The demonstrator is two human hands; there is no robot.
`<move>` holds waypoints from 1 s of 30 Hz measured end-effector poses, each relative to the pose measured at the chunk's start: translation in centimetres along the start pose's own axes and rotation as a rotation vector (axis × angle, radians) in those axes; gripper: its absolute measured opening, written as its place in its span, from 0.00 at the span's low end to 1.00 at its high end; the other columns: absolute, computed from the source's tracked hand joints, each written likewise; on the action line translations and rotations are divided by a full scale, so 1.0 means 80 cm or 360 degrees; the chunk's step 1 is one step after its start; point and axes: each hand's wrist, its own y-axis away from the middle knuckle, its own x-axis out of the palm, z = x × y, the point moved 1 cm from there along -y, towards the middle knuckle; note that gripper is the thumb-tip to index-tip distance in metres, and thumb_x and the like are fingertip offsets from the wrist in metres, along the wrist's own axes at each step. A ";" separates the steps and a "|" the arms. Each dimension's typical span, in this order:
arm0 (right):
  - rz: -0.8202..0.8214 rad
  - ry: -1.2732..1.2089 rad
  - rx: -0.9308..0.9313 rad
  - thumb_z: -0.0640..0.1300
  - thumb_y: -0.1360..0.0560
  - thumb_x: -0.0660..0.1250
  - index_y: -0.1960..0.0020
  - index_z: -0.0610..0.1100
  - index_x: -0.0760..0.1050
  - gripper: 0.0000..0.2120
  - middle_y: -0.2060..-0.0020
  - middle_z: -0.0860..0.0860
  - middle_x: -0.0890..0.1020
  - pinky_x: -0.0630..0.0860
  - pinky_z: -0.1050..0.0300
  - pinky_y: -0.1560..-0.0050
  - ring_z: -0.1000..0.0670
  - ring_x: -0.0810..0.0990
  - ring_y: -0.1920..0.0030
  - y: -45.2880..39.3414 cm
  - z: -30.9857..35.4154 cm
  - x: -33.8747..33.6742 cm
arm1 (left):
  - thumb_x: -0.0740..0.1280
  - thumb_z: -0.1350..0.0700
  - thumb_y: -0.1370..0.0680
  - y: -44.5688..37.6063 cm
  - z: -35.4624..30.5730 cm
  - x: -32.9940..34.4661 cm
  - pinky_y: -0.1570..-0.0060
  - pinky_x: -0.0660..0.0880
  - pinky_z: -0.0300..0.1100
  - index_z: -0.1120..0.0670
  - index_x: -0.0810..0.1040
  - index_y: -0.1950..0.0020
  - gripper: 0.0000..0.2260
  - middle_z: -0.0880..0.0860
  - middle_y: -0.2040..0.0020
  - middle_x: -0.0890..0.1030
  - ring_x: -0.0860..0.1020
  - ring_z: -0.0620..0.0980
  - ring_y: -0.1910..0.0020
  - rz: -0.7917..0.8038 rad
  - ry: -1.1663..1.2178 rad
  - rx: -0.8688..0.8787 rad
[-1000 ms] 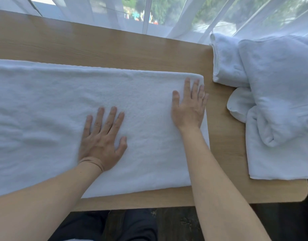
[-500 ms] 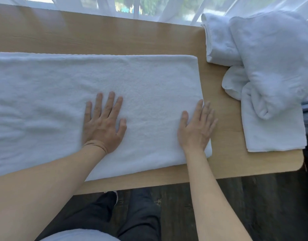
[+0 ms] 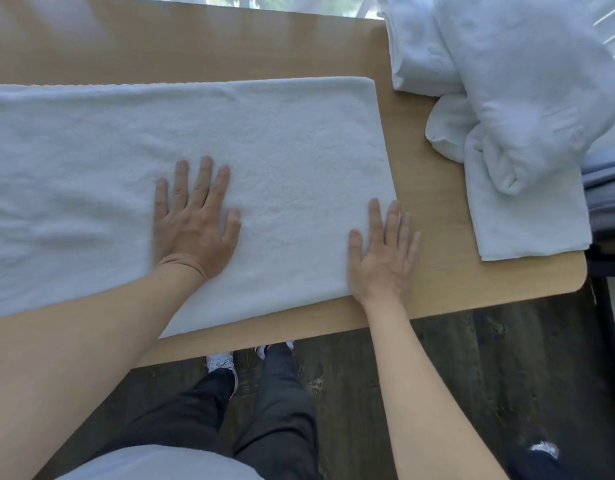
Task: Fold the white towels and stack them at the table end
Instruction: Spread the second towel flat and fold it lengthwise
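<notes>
Towel (image 3: 264, 161) lies flat along the table (image 3: 434, 188) as I watch, my left hand (image 3: 195, 220) pressing its middle with fingers straight and spread, my right hand (image 3: 382, 254) flat, fingers straight, on its near right corner, piled towels (image 3: 528, 98) beyond its right end.

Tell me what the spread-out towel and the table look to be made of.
Spread towel: soft looped terry cloth, probably cotton, matte white; its nubby pile and shallow wrinkles point to that. Table: smooth light wood-grain top with a faint sheen and a rounded corner; it could be laminate or veneer rather than solid wood, which the view leaves open.
</notes>
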 end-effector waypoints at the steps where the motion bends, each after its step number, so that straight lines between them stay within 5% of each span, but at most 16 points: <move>1: -0.0020 -0.0022 0.0071 0.62 0.17 0.41 0.18 0.54 0.38 0.31 0.19 0.49 0.41 0.38 0.40 0.22 0.47 0.38 0.19 -0.003 0.001 -0.003 | 0.48 0.42 0.19 0.000 0.000 0.000 0.22 0.40 0.54 0.47 0.52 0.17 0.29 0.50 0.17 0.53 0.48 0.56 0.18 -0.0002 0.0002 0.0000; 5: -0.0164 -0.0113 -0.0242 0.62 0.17 0.42 0.18 0.50 0.41 0.32 0.19 0.49 0.41 0.37 0.41 0.21 0.46 0.39 0.19 0.004 0.067 -0.003 | 0.48 0.42 0.19 0.000 0.000 0.000 0.22 0.40 0.54 0.47 0.52 0.17 0.29 0.50 0.17 0.53 0.47 0.56 0.18 0.0005 0.0010 -0.0001; 9: -0.0016 -0.0078 -0.0547 0.62 0.17 0.41 0.18 0.55 0.40 0.30 0.19 0.51 0.41 0.37 0.42 0.21 0.48 0.37 0.20 0.004 0.096 0.011 | 0.47 0.42 0.18 -0.001 0.000 -0.001 0.22 0.39 0.53 0.47 0.51 0.17 0.29 0.49 0.17 0.52 0.47 0.55 0.18 0.0005 0.0033 -0.0008; 13: 0.0060 0.0034 -0.0200 0.63 0.17 0.37 0.19 0.58 0.36 0.29 0.19 0.52 0.37 0.37 0.42 0.22 0.49 0.35 0.20 -0.019 0.030 0.002 | 0.47 0.42 0.18 0.000 0.000 -0.002 0.22 0.41 0.55 0.47 0.52 0.17 0.29 0.49 0.17 0.52 0.47 0.55 0.18 0.0023 0.0040 -0.0008; 17: -0.0032 0.0129 0.0272 0.64 0.19 0.35 0.18 0.48 0.37 0.34 0.19 0.48 0.39 0.37 0.37 0.23 0.46 0.36 0.20 -0.030 -0.015 -0.024 | 0.46 0.41 0.19 -0.001 -0.002 -0.005 0.22 0.43 0.57 0.48 0.51 0.17 0.30 0.50 0.17 0.52 0.47 0.56 0.18 0.0060 0.0034 0.0004; 23: -0.0102 -0.0075 -0.0367 0.62 0.17 0.39 0.18 0.45 0.38 0.33 0.19 0.50 0.40 0.33 0.44 0.22 0.48 0.36 0.20 -0.006 0.105 -0.016 | 0.48 0.39 0.21 0.003 -0.004 -0.019 0.21 0.44 0.56 0.51 0.52 0.17 0.34 0.51 0.17 0.52 0.47 0.55 0.18 0.0099 0.0120 0.0034; 27: -0.0003 -0.0241 -0.0629 0.59 0.16 0.40 0.18 0.43 0.42 0.32 0.19 0.49 0.43 0.37 0.43 0.21 0.49 0.38 0.20 0.018 0.197 0.012 | 0.56 0.51 0.19 0.004 0.011 -0.037 0.20 0.50 0.49 0.57 0.60 0.20 0.28 0.54 0.20 0.61 0.56 0.50 0.20 -0.0070 0.0798 -0.0109; 30: -0.0008 -0.0305 -0.0777 0.56 0.15 0.43 0.18 0.42 0.48 0.30 0.19 0.47 0.48 0.38 0.44 0.21 0.47 0.43 0.19 0.025 0.251 0.028 | 0.55 0.57 0.19 0.020 0.052 -0.035 0.23 0.58 0.51 0.57 0.68 0.23 0.24 0.55 0.23 0.67 0.62 0.52 0.22 -0.0235 0.0711 -0.0030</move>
